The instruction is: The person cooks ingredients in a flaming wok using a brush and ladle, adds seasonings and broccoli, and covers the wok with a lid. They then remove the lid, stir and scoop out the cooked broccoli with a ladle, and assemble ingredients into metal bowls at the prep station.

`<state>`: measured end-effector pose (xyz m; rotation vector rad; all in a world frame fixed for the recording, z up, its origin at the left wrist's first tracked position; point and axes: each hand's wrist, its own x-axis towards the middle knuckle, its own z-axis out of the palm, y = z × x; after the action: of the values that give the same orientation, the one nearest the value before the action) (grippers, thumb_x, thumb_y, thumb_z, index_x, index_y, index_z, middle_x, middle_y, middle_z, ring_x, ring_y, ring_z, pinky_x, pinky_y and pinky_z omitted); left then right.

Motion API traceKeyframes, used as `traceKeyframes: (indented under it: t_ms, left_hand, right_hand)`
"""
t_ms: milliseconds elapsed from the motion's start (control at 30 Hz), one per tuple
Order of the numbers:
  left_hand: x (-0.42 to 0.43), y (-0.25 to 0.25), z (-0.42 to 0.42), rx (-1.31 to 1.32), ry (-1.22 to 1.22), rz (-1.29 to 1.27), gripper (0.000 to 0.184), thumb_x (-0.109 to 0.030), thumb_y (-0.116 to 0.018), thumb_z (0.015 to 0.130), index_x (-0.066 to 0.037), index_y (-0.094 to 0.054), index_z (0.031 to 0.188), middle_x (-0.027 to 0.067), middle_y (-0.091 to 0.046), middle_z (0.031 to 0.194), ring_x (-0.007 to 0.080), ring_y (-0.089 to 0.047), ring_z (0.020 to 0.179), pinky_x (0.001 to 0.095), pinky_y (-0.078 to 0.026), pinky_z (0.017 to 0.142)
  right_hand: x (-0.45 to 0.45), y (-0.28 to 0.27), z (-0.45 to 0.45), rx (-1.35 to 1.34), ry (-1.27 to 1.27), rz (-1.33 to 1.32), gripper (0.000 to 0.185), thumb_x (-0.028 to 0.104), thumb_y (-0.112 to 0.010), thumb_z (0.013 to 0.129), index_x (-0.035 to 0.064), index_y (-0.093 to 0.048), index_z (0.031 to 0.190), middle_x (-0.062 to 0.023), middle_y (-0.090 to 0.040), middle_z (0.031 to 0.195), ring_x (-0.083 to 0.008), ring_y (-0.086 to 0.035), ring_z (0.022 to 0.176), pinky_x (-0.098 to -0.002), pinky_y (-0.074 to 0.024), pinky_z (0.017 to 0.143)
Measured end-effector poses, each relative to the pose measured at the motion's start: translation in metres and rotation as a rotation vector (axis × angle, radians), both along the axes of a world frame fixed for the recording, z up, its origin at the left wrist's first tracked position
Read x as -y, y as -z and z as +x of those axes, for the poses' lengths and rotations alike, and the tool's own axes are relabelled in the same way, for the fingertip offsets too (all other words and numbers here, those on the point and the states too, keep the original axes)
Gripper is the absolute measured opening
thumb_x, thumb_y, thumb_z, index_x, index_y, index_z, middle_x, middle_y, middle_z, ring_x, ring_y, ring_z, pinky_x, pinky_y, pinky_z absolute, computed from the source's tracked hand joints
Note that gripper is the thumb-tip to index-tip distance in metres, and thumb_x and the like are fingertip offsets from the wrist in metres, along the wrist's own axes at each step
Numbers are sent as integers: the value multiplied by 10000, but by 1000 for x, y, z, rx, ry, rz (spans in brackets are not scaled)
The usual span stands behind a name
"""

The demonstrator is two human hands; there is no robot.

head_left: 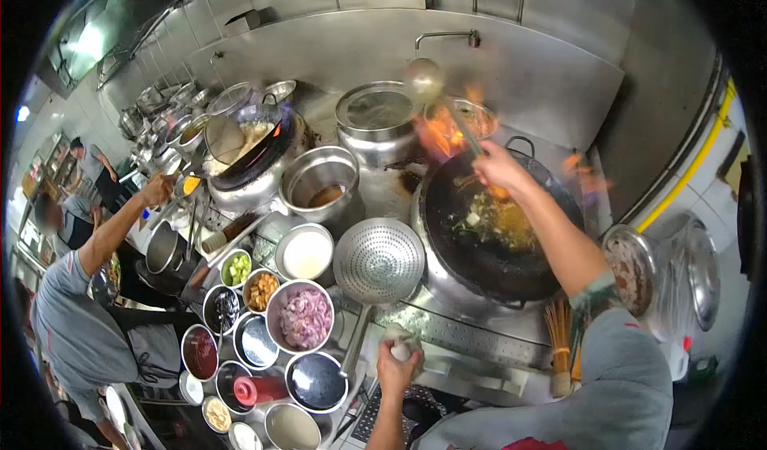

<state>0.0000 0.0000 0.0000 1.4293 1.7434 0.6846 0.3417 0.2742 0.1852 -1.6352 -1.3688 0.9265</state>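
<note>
My right hand (502, 168) is wrapped round the handle of a ladle (423, 79), whose bowl is raised beyond the wok, near the back wall. Below that forearm sits a large black wok (451, 246) on the burner, with chopped pieces in yellowish oil (507, 222). My left hand (397, 368) is low at the stove's front edge, closed on a bunched pale cloth (398, 338). Just to its left lies a perforated strainer (379, 260), its handle slanting down over the sauce pots.
Flames rise near a pot of red food (461, 122) and right of the wok. At left, a co-worker (120, 314) handles another wok (260, 150). Between us stand chopped onions (300, 316), a white-filled pot (307, 252) and a deep steel pot (319, 180). A bamboo brush (559, 346) stands at right.
</note>
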Motion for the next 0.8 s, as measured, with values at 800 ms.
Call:
traceKeyframes:
  t_ms: [800]
  left_hand:
    - [-21, -106, 90, -79, 389, 721, 522, -234, -816, 721, -48, -627, 1170, 189, -591, 1177, 365, -543, 1086, 456, -420, 908]
  right_hand:
    - [171, -102, 64, -1125, -24, -267, 118, 127, -532, 932, 54, -466, 867, 2, -503, 729, -45, -496, 534, -221, -363, 389]
